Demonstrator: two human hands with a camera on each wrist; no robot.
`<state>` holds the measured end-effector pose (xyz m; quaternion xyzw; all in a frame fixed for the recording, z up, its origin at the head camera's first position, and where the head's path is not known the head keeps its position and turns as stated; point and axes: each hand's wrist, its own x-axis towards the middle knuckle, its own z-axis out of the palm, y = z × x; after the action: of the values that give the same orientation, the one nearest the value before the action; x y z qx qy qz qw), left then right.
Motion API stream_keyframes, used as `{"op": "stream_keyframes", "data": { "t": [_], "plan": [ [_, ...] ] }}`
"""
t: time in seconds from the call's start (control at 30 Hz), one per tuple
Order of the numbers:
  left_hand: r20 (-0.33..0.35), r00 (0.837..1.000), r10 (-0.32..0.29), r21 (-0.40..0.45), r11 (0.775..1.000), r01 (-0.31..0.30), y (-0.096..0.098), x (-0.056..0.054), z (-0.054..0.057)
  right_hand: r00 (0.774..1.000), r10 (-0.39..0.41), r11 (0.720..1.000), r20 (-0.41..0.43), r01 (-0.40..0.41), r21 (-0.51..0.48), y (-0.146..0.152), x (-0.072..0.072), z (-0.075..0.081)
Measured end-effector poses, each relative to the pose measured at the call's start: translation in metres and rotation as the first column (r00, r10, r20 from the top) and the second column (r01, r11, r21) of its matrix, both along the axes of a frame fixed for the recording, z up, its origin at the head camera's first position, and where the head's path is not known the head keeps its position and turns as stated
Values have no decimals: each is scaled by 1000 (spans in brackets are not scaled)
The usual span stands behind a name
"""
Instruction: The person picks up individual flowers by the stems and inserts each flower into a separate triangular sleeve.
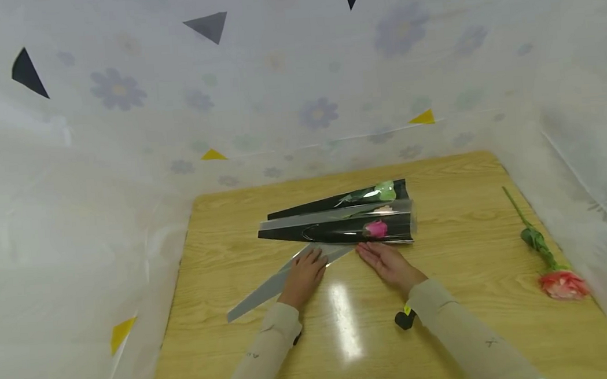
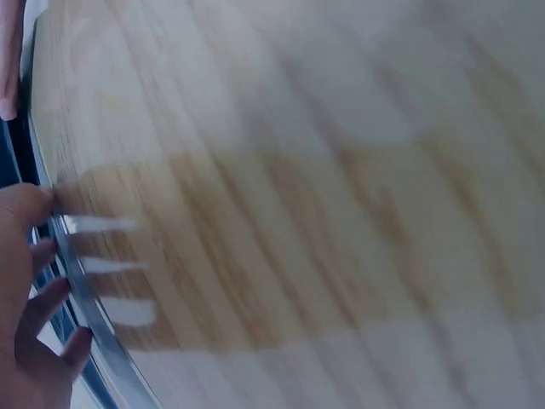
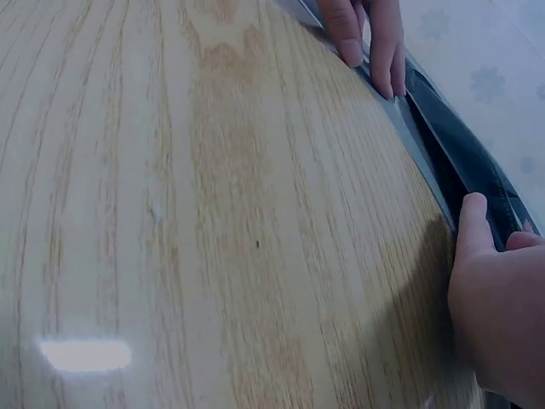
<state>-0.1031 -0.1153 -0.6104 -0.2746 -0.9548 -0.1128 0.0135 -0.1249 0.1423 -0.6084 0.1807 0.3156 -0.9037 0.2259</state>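
Observation:
My left hand [image 1: 303,273] lies over a flat grey flower sleeve [image 1: 265,290], its fingers spread on the film near the sleeve's wide part. Along the left edge of the left wrist view, the fingertips of this hand [image 2: 34,298] touch the shiny strip. My right hand [image 1: 391,265] reaches in from the right, with extended fingertips at the sleeve's wide end, just under a black sleeve [image 1: 332,233] that holds a pink rose [image 1: 376,228]. In the right wrist view, the right hand [image 3: 502,298] has a finger against the dark film.
Behind lie a clear-fronted sleeve with a pale flower [image 1: 383,209] and a black sleeve with a green rose [image 1: 386,190]. A coral flower with a long stem [image 1: 564,285] rests at the right table edge. White flower-patterned sheeting [image 1: 277,98] surrounds the wooden table [image 1: 207,236].

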Motion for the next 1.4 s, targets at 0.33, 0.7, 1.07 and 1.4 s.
{"op": "stream_keyframes", "data": {
  "t": [0.33, 0.7, 1.07, 1.4],
  "plan": [
    [40, 991, -130, 175, 977, 121, -6, 1, 1, 957, 240, 748, -160, -77, 659, -7, 9, 10],
    [22, 990, -137, 182, 974, 131, -4, 5, -6, 895, 412, 207, -172, 92, 974, -4, 30, 21],
    [113, 974, -195, 155, 972, 176, -4, 8, -5, 966, 193, 487, -171, 57, 871, 8, 37, 9],
    [116, 968, -225, 117, 970, 211, 2, 13, -3, 940, 283, 209, -190, 134, 969, 31, 48, 9]
  ]
}}
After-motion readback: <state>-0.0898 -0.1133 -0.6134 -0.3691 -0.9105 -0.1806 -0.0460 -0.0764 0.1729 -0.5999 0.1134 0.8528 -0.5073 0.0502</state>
